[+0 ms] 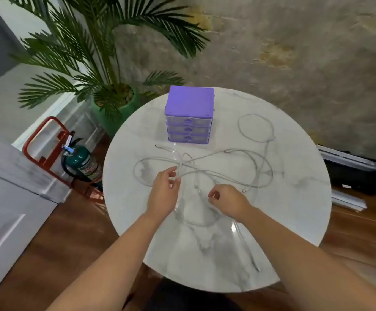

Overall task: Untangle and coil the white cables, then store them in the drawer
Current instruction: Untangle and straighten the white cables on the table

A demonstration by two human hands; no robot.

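Task looks barely started; the thin white cables (205,167) lie spread in loose, crossing loops over the round white marble-pattern tabletop (294,198); nothing coiled, nothing stored, as far as I can see.

Cable layout, clock-face from table centre: main snarl at centre, strands crossing one another around 9 to 3 o'clock; a separate-looking loop sits at 1 o'clock, right of the drawers; one strand trails off toward 5 o'clock near the table edge; several connector ends lie around centre; how many cables there are, cannot tell.

Left hand (163,189): at roughly 8 o'clock of the tangle; thumb and forefinger close together at the crossing point, apparently pinching a strand there; contact is blurred, so that's a judgement.

Right hand (227,202): at about 6 o'clock of the tangle; fingers curled in; whether it actually holds a cable end, cannot tell; strands run just beside and under it.

Container: small purple plastic three-drawer organiser (189,115) at 12 o'clock, well apart from the hands; translucent drawer fronts, all three pushed in; contents not readable through the fronts.

Remaining, by my read: separate the strands, coil each, open a drawer, put coils in; basically the whole job.

Also around: green palm plant in a green pot (113,102) beyond the table at 11 o'clock; a green fire extinguisher in a red stand (79,158) on the floor at 9 o'clock.
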